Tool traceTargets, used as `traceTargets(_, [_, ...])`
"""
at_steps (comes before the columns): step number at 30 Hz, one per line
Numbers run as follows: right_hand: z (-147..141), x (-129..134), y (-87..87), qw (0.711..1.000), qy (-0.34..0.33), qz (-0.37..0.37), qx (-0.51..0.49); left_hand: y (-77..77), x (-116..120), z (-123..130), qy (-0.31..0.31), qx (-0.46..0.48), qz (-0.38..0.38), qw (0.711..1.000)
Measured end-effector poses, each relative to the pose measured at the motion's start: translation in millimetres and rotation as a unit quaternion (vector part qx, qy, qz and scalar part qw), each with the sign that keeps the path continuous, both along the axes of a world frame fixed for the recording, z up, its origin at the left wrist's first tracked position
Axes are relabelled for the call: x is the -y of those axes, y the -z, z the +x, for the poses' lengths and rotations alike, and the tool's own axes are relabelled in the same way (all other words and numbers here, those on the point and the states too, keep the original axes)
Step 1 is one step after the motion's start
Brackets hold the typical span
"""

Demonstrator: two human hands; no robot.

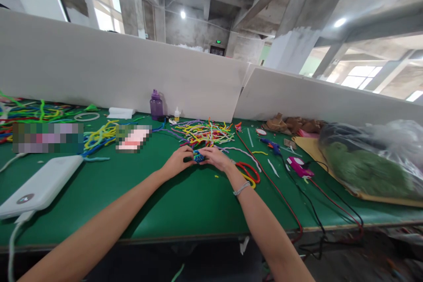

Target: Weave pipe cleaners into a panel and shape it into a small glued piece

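Observation:
Between my two hands is a small blue piece with green and yellow bits [198, 156], held just above the green table. My left hand [178, 161] pinches its left side, fingers bent round it. On the other side my right hand [216, 157] has its fingertips closed on the same piece. Just behind the hands lies a heap of colourful fuzzy sticks [206, 133]. Scissors with red and yellow handles [249, 172] rest beside my right wrist, partly hidden by it.
A white power bank [42, 185] with a cable lies at the left on the green table [158, 216]. Toward the back stands a purple bottle [156, 105]. A blue glue gun [271, 145], a magenta device [299, 166], cords and a plastic bag [366, 163] are at the right.

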State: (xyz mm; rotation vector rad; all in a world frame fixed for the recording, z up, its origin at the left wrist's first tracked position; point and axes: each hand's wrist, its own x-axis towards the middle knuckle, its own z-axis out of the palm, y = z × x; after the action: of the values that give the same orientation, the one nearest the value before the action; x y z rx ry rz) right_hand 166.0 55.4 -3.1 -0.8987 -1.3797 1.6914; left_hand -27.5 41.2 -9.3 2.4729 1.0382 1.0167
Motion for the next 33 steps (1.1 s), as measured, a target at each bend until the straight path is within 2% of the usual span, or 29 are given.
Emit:
traceTargets(4, [5.1, -2.5, -0.6, 1.0, -0.006, 0.006, 0.029, -3.1, 5.1, 0.2, 0.019, -0.038, 0.048, 0.998])
traceTargets(9, [1.9, -7.3, 5.2, 0.991, 0.072, 0.061, 0.094, -7.6, 11.1, 1.3, 0.036, -0.08, 0.077, 0.993])
traceTargets(12, [-0.5, -10.4, 11.6, 0.983, 0.105, 0.084, 0.122, -10.8, 13.8, 2.9, 0.068, -0.096, 0.068, 0.991])
traceTargets(16, [-1.1, -14.0, 18.8, 0.98, 0.115, 0.097, 0.131, -13.0, 15.8, 3.6, 0.131, -0.11, 0.032, 0.985])
traceTargets(21, [-2.1, -15.9, 22.8, 0.978, 0.121, 0.103, 0.138, -10.4, 16.2, 2.8, 0.148, -0.115, 0.025, 0.982])
traceTargets(24, [-1.9, -14.6, 19.5, 0.979, 0.113, 0.102, 0.134, -8.0, 16.1, 2.9, 0.146, -0.121, 0.053, 0.98])
traceTargets(26, [0.3, -12.8, 14.3, 0.985, 0.093, 0.085, 0.115, -7.4, 15.8, 3.1, 0.126, -0.106, 0.101, 0.981])
traceTargets(30, [8.1, -8.1, 2.2, 0.999, 0.008, 0.028, 0.02, -9.1, 15.1, 2.4, 0.061, -0.052, 0.215, 0.973])
traceTargets(33, [10.7, -5.8, -1.8, 0.999, -0.041, 0.032, 0.004, -11.2, 15.7, 0.8, 0.035, -0.045, 0.254, 0.966])
